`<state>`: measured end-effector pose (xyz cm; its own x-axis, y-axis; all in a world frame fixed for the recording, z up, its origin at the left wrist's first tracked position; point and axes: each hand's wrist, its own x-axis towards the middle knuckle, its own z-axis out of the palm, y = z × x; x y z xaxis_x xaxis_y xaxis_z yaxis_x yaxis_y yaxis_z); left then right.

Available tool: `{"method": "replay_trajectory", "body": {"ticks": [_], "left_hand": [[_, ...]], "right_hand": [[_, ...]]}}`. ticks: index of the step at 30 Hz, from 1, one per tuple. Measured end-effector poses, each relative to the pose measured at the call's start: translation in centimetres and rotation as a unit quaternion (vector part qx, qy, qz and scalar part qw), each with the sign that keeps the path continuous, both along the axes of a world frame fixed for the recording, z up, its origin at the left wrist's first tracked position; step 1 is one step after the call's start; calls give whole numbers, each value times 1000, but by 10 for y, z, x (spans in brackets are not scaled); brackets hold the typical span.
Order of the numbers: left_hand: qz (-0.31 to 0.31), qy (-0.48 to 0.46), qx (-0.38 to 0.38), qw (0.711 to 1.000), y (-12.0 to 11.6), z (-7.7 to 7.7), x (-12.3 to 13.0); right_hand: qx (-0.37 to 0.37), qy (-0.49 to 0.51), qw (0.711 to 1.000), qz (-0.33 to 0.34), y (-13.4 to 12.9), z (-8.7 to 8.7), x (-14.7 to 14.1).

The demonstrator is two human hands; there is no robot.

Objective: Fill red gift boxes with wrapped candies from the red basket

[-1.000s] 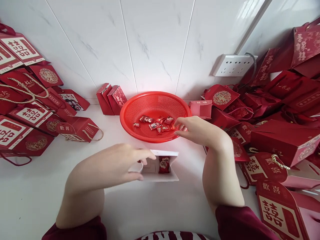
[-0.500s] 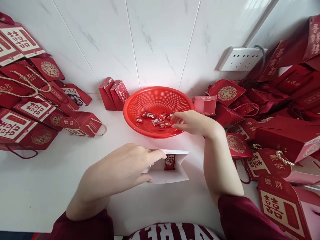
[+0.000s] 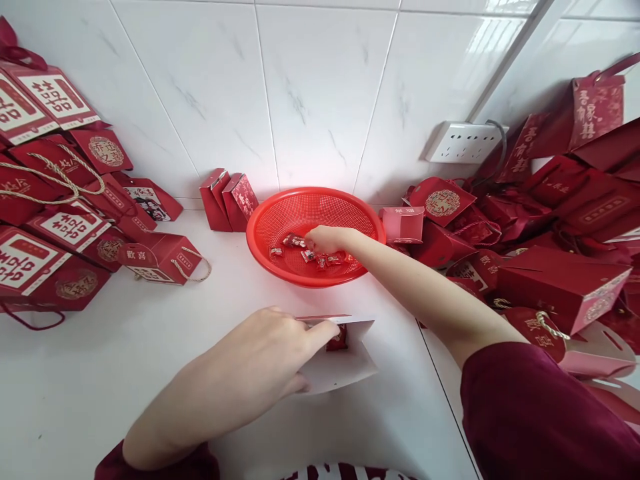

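Observation:
My left hand (image 3: 270, 350) is closed around the left side of an open gift box (image 3: 353, 357) with white inner walls, its mouth turned up toward me. Inside the box lies a red wrapped candy (image 3: 337, 339), partly behind my thumb. My right hand (image 3: 327, 239) reaches down into a red plastic colander (image 3: 315, 281), fingers curled together among several small wrapped candies (image 3: 321, 262). Its fingertips are hidden, so what they pinch cannot be made out. A longer dark red packet (image 3: 294, 240) lies just left of those fingers.
Red gift boxes are piled on the left (image 3: 55, 267) and on the right (image 3: 560, 273). Two narrow red boxes (image 3: 240, 203) stand behind the colander's left side, a pink-red box (image 3: 403, 225) at its right. A power strip (image 3: 466, 141) is on the tiled wall (image 3: 320, 87).
My right hand has moved left and deeper into the colander, over the candies. My left hand still holds the box. The camera view has tilted up slightly.

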<state>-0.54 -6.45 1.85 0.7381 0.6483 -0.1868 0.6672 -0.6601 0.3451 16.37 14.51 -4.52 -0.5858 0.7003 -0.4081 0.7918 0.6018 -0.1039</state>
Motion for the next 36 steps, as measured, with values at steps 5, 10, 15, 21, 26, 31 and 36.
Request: {"method": "replay_trajectory", "body": {"ticks": [5, 10, 15, 21, 26, 31, 36], "left_hand": [[-4, -15, 7, 1000, -1, -2, 1], [2, -14, -2, 1000, 0, -2, 0], [-8, 12, -25, 1000, 11, 2, 1], [34, -1, -43, 999, 33, 9, -4], [91, 4, -26, 995, 50, 6, -9], [108, 9, -36, 993, 63, 6, -10], [110, 13, -52, 992, 61, 8, -10]], "right_hand": [[-9, -15, 1000, -22, 15, -14, -4], [-35, -36, 998, -40, 23, -27, -3], [-26, 25, 999, -40, 20, -11, 6], [92, 217, 971, -51, -41, 40, 41], [73, 518, 849, -74, -125, 58, 80], [17, 447, 894, -19, -149, 53, 74], [61, 410, 906, -80, -144, 50, 69]]}}
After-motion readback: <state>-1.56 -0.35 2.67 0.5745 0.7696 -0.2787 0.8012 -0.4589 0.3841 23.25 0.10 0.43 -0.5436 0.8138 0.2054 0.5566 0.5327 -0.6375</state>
